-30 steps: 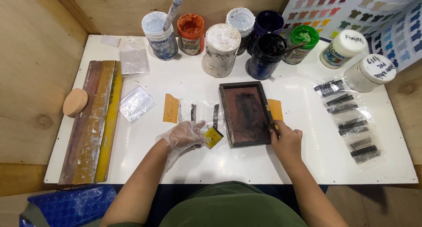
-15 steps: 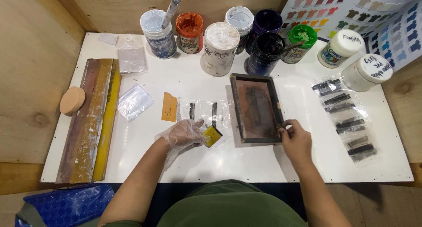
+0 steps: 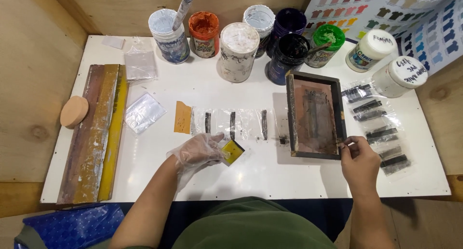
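Right hand (image 3: 359, 163) pinches lower right corner of dark wooden-framed printing screen (image 3: 314, 115) at centre right, gloved left hand (image 3: 198, 151) clamped on small yellow squeegee (image 3: 233, 151); wet ink could smear clear printed strip (image 3: 235, 124)

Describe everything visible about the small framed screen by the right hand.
The screen is a small rectangle: a dark, ink-stained frame around reddish-brown mesh with a darker grey smear down its middle. It lies on the white table, long side running away from the person, right of a clear strip bearing black printed bars. The right hand grips its near right corner with the fingers. A black jar stands just behind its far left corner. Whether it lies quite flat is unclear.
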